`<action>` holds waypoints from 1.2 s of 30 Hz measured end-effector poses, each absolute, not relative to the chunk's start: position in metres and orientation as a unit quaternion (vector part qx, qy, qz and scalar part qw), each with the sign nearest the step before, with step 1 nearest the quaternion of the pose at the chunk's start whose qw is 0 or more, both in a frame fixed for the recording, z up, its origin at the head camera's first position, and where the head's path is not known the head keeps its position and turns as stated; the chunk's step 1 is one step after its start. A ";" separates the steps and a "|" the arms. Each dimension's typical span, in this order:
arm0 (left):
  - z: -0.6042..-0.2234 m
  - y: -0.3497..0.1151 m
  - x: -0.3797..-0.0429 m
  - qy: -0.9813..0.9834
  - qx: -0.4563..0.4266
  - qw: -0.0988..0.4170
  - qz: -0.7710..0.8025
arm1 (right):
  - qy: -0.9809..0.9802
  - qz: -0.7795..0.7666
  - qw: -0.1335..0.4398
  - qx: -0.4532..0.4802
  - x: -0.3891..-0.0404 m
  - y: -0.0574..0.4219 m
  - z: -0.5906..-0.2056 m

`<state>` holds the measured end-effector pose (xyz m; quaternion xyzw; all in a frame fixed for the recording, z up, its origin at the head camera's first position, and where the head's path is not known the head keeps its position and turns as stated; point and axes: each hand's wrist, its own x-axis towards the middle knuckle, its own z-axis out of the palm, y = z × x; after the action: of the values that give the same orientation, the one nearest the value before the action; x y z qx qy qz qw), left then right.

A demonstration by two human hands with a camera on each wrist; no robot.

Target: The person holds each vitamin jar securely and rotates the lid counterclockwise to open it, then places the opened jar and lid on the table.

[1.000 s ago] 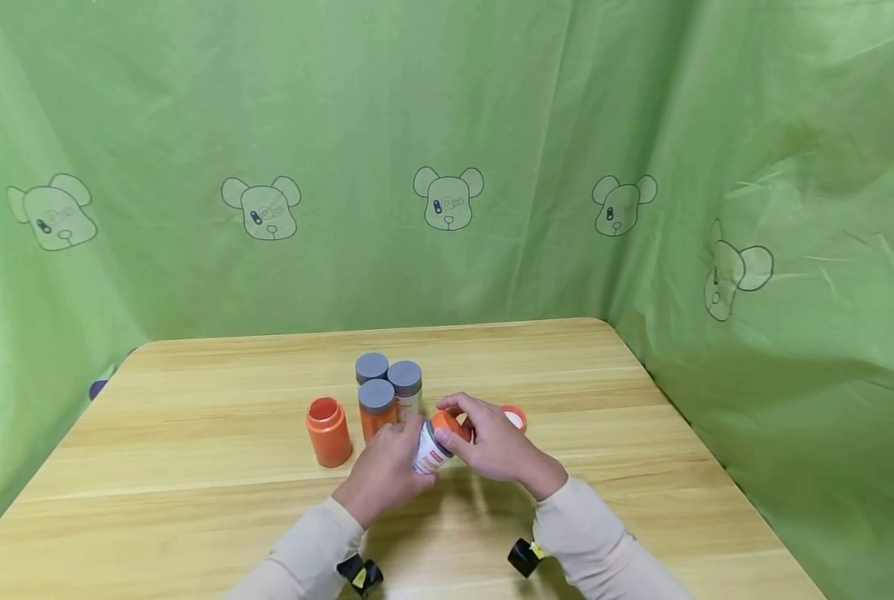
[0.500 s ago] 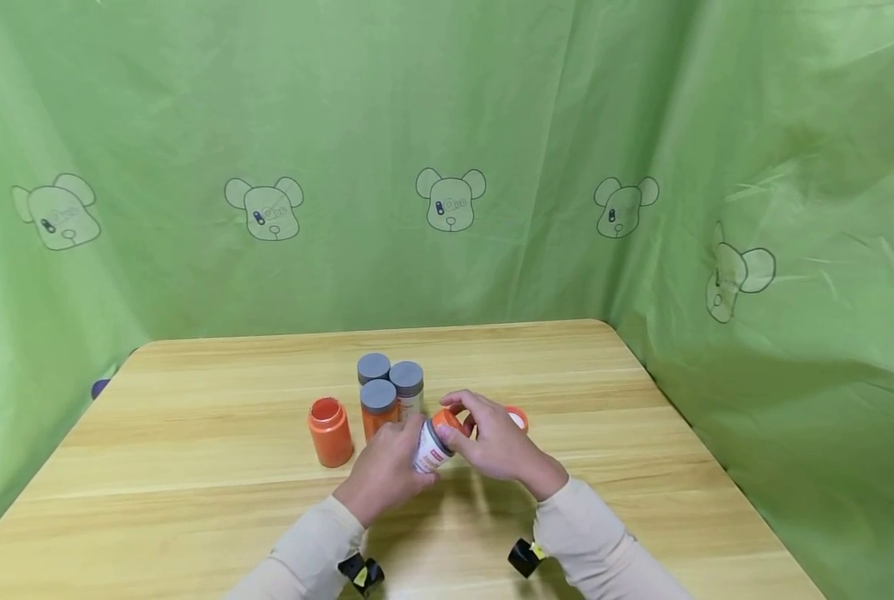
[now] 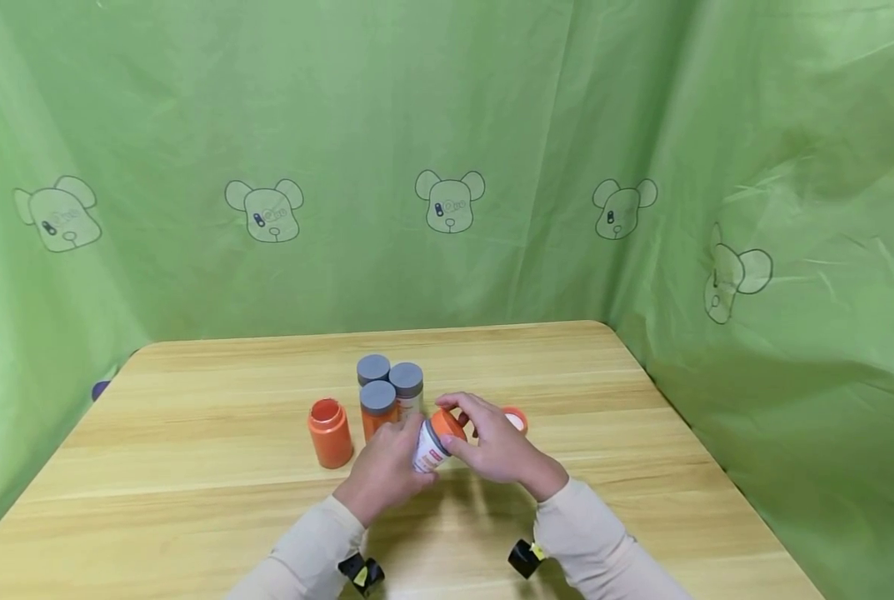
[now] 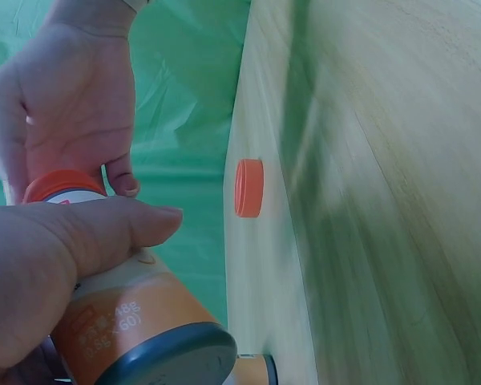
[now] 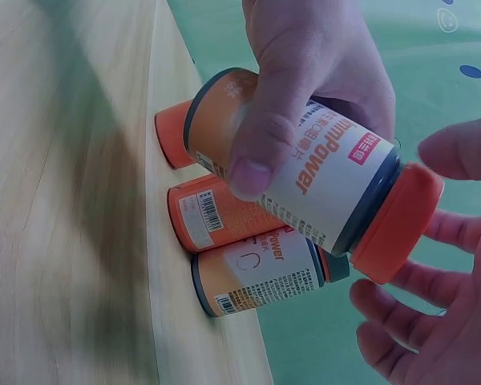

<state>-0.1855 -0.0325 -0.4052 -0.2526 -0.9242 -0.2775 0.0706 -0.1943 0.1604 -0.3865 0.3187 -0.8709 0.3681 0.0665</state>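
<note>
My left hand (image 3: 390,469) grips a white-and-orange pill bottle (image 3: 431,450), tilted to the right, with its thumb across the label. An orange cap (image 3: 447,424) sits at the bottle's upper end, above a dark grey ring. My right hand (image 3: 495,439) holds this cap, fingers curved around its far side and thumb close to its near edge. In the right wrist view the printed label (image 5: 321,160) faces the camera, and the cap (image 5: 398,223) lies between thumb and fingers. The bottle's dark base (image 4: 172,361) shows in the left wrist view.
Left of the hands stands an uncapped orange bottle (image 3: 331,435). Several grey-lidded bottles (image 3: 377,397) stand close together behind the left hand. Another orange cap (image 3: 517,418) lies on the wooden table (image 3: 192,500) beyond the right hand. Green curtains (image 3: 342,275) enclose the table's back and sides.
The right fingers and thumb have shifted slightly around the cap, showing more of it now. The left hand and the bottle stay nearly in place.
</note>
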 end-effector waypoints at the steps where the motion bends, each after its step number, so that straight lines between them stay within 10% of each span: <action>1: -0.405 -0.032 -0.185 -0.924 -0.253 0.071 -0.277 | -0.874 0.365 0.068 0.314 -0.194 0.160 -0.386; 36: -0.404 -0.033 -0.186 -0.924 -0.254 0.069 -0.279 | -0.878 0.371 0.057 0.297 -0.196 0.156 -0.385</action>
<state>-0.1857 -0.0334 -0.4039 -0.2538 -0.9237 -0.2785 0.0692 -0.1960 0.1562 -0.3848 0.2969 -0.8781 0.3709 0.0569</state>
